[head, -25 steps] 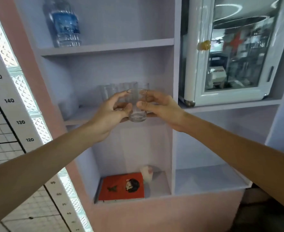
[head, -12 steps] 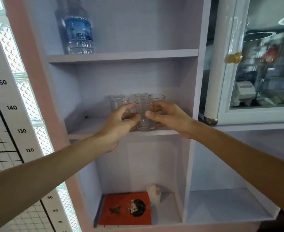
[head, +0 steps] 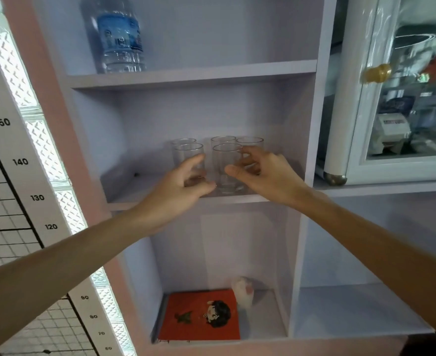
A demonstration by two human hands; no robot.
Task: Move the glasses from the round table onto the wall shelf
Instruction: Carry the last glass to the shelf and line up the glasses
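Observation:
Several clear glasses stand together on the middle board of the pale wall shelf point(head: 139, 194). The front glass point(head: 226, 170) rests upright on the board between my two hands. My left hand point(head: 183, 186) sits just left of it with fingers spread, in front of another glass point(head: 189, 158). My right hand point(head: 260, 170) hovers at its right side, fingers apart and curled, partly hiding a back glass point(head: 249, 143). Neither hand grips anything. The round table is out of view.
A water bottle point(head: 119, 39) stands on the board above. A red book point(head: 201, 317) and a small white object point(head: 242, 291) lie in the bottom compartment. A white glass-door cabinet point(head: 391, 98) with a brass knob sits to the right; a height chart hangs left.
Both hands carried the glass in onto the middle board, set it down among the others, then let go and spread their fingers. The view has moved closer to the shelf.

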